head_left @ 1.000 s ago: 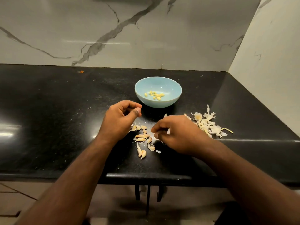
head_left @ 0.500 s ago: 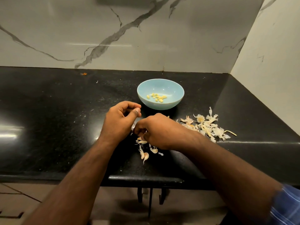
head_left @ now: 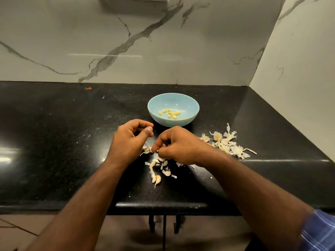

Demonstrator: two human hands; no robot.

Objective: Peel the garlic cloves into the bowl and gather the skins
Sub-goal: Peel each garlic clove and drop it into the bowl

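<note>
Black counter, blue bowl mid-frame
Right hand pinches a clove; left hand curled, contents hidden; skins at right.

I've got a glossy black stone counter here, with a light blue bowl sitting mid-counter. A heap of papery garlic skins lies right of it, unpeeled cloves scattered near the front edge, plus a tiny orange scrap by the back wall.
</note>
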